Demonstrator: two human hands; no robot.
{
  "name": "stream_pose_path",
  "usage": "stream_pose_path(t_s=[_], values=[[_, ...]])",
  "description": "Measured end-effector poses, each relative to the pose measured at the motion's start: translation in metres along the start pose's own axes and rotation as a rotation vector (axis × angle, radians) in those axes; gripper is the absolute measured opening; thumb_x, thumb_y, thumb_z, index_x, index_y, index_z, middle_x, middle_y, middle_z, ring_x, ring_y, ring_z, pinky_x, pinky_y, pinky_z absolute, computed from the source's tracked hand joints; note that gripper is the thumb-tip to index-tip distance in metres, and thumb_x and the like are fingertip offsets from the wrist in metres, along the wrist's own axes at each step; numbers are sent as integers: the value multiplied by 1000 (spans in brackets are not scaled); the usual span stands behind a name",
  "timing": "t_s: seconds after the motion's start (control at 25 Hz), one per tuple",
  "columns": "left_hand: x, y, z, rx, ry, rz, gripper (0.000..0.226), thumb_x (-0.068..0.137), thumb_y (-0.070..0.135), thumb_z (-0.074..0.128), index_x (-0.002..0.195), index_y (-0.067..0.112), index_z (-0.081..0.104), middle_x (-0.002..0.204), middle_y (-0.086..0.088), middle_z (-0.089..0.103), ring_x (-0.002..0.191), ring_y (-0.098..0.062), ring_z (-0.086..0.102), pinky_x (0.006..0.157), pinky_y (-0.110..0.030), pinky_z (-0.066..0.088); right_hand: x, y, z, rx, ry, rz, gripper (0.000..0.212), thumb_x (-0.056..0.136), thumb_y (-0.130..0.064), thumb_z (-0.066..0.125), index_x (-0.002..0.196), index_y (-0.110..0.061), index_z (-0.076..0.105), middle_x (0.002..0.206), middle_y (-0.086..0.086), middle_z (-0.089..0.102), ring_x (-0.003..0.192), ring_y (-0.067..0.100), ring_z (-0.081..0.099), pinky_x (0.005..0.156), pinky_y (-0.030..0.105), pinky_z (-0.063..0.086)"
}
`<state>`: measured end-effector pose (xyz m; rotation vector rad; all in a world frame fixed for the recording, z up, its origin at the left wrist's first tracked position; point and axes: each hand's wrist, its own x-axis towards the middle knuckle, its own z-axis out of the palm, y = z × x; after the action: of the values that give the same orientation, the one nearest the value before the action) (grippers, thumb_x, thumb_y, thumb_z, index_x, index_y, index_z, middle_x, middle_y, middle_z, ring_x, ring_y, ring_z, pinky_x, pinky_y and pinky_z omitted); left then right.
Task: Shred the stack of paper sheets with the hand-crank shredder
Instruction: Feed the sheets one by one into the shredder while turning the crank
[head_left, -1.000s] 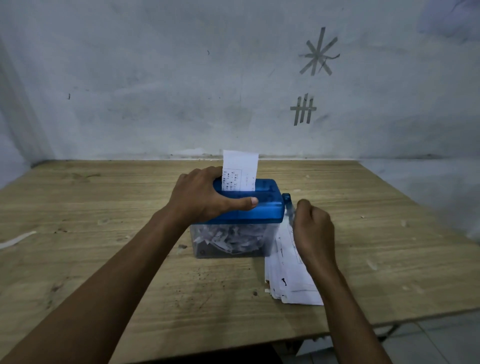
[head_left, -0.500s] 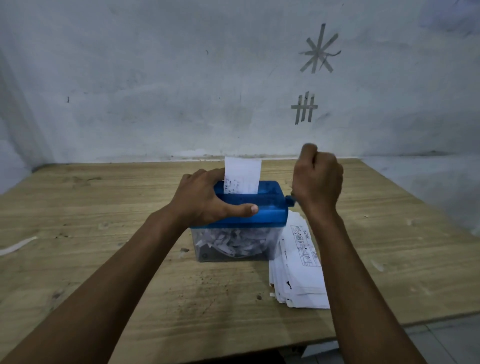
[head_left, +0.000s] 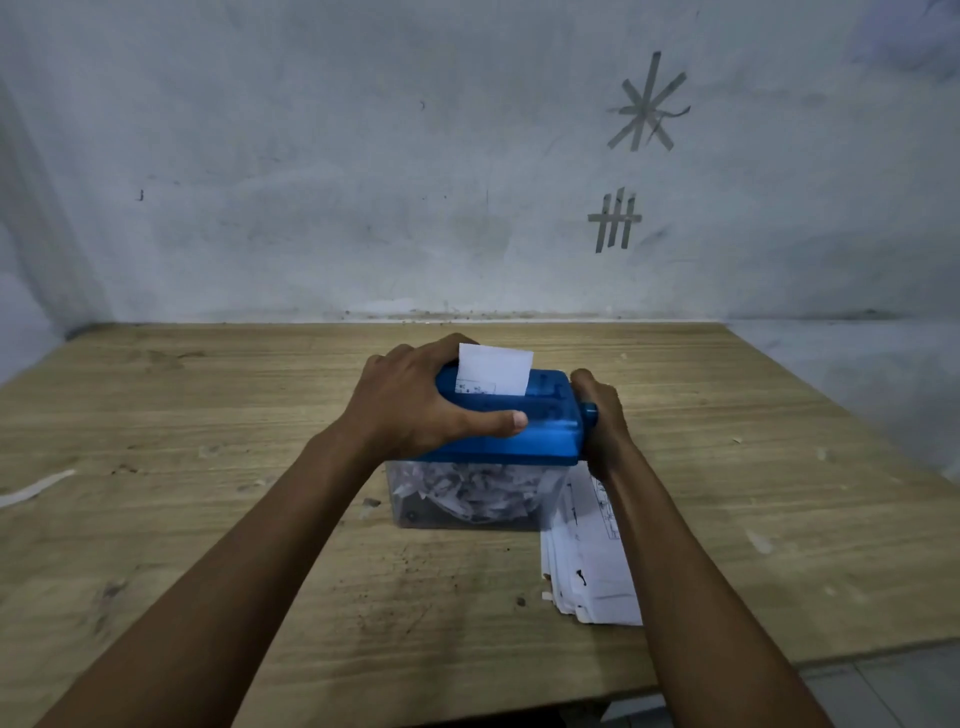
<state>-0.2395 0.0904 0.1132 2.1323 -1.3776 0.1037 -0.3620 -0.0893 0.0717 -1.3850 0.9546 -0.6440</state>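
Note:
A hand-crank shredder with a blue top and a clear bin full of paper strips stands mid-table. A white sheet sticks up out of its slot, only a short part showing. My left hand clamps the blue top from the left, thumb along its front. My right hand is closed around the crank on the shredder's right side; the handle itself is hidden in the fist. The stack of printed sheets lies flat right of the bin, partly under my right forearm.
The wooden table meets a grey wall at the back, and its front edge runs near the bottom right. A white paper strip lies at the far left. Small scraps dot the right side of the table.
My right hand swung the crank from low, up over the top, and back down beside the shredder. The sheet has sunk deeper into the slot. My left hand stayed put.

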Motion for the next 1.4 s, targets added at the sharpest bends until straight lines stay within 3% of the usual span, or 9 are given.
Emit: stream_pose_path(t_s=[0.12, 0.24, 0.44, 0.56, 0.76, 0.88, 1.0, 1.28, 1.4], values=[[-2, 1, 0, 9, 1, -28, 86, 51, 102, 46, 110, 42, 60, 98, 19, 64, 88, -12, 60, 83, -39, 48, -17, 22, -1, 57, 25, 18, 26, 96, -19, 43, 76, -8, 55, 74, 15, 51, 69, 26, 50, 58, 34, 38], [-2, 3, 1, 54, 6, -48, 91, 50, 103, 42, 111, 38, 62, 97, 18, 60, 88, -13, 57, 81, -36, 44, -52, 32, -14, -57, 41, -12, 39, 101, -25, 37, 67, -14, 51, 54, 2, 45, 45, 12, 41, 49, 27, 30], [-1, 4, -2, 68, 1, -55, 93, 51, 101, 43, 116, 37, 63, 100, 19, 56, 91, -12, 55, 87, -37, 44, -100, -4, -28, -473, 326, -517, 58, 106, -28, 37, 50, -15, 41, 44, -1, 40, 40, 11, 35, 45, 27, 26], [-2, 7, -4, 58, -19, -49, 95, 48, 100, 42, 115, 36, 63, 98, 18, 57, 92, -12, 56, 90, -38, 43, -91, -10, -21, -360, 522, -677, 63, 106, -21, 40, 44, -22, 32, 37, -9, 32, 33, 8, 31, 41, 24, 21], [-1, 12, -5, 11, -44, -27, 87, 47, 99, 46, 110, 41, 62, 89, 28, 51, 90, -10, 56, 90, -40, 46, -79, -33, -17, -185, 596, -924, 58, 100, -20, 38, 45, -30, 26, 38, -14, 28, 32, 11, 36, 37, 17, 20], [-2, 10, -6, 20, -53, -16, 90, 47, 98, 47, 114, 40, 62, 94, 25, 52, 94, -10, 54, 91, -37, 43, -55, -69, -7, -230, 517, -727, 56, 102, -25, 38, 47, -18, 33, 43, -4, 34, 39, 9, 35, 45, 27, 26], [-5, 8, -5, -10, -55, 7, 89, 49, 96, 50, 116, 39, 62, 99, 25, 52, 95, -8, 54, 93, -39, 46, -17, -81, -5, -364, 279, -423, 44, 100, -31, 35, 59, -14, 38, 55, 2, 40, 51, 22, 43, 55, 30, 31], [-8, 10, -1, 13, 9, -17, 89, 51, 100, 46, 114, 40, 62, 103, 22, 59, 98, -11, 56, 97, -45, 47, 15, -16, -1, -134, -29, 30, 21, 97, -20, 44, 79, -14, 50, 65, 3, 49, 52, 19, 46, 53, 24, 36], [-9, 8, 1, -6, 20, -53, 89, 50, 101, 47, 113, 41, 63, 107, 19, 62, 99, -11, 58, 96, -45, 48, -7, 12, -7, 25, -71, 88, 29, 101, -12, 44, 73, -11, 53, 57, 1, 51, 39, 12, 47, 39, 19, 37]])
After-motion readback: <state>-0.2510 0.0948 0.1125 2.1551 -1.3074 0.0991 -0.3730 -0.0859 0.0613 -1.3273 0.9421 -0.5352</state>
